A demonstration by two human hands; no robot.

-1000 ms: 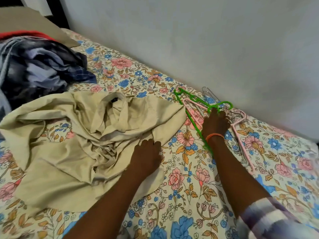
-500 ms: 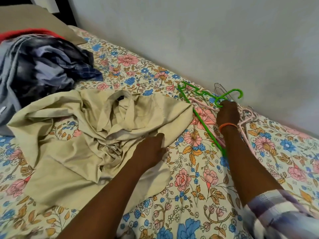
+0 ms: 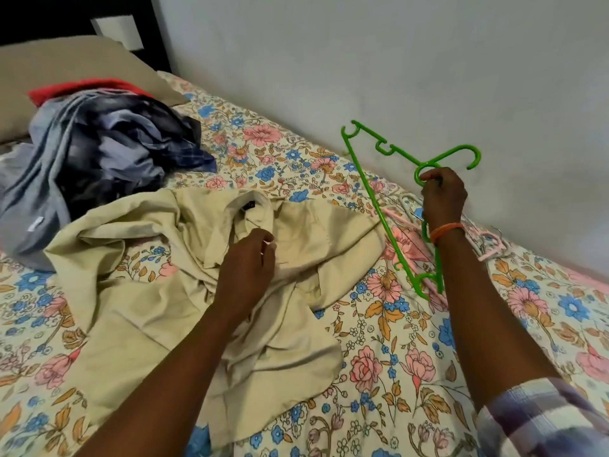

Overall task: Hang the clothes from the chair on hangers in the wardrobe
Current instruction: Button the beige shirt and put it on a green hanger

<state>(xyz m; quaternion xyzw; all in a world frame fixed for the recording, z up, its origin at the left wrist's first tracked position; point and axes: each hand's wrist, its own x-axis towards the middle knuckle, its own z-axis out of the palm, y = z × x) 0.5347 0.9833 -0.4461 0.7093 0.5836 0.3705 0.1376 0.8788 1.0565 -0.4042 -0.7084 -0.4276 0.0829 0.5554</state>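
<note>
A crumpled beige shirt (image 3: 158,278) lies spread on the floral bed sheet (image 3: 412,364). My left hand (image 3: 247,268) hovers over its middle near the collar, fingers loosely curled, holding nothing that I can see. My right hand (image 3: 443,197) grips a green plastic hanger (image 3: 372,189) just below its hook and holds it raised off the bed, tilted, close to the wall. Pink hangers (image 3: 491,245) lie on the sheet under and behind my right wrist.
A heap of dark blue and grey clothes (image 3: 99,159) with a red piece on top sits at the far left. A tan pillow (image 3: 66,67) lies behind it. The pale wall (image 3: 362,61) runs along the bed's far side.
My right hand has lifted the green hanger off the bed, away from the pink ones. My left hand has risen from the sheet's edge and moved up over the beige shirt.
</note>
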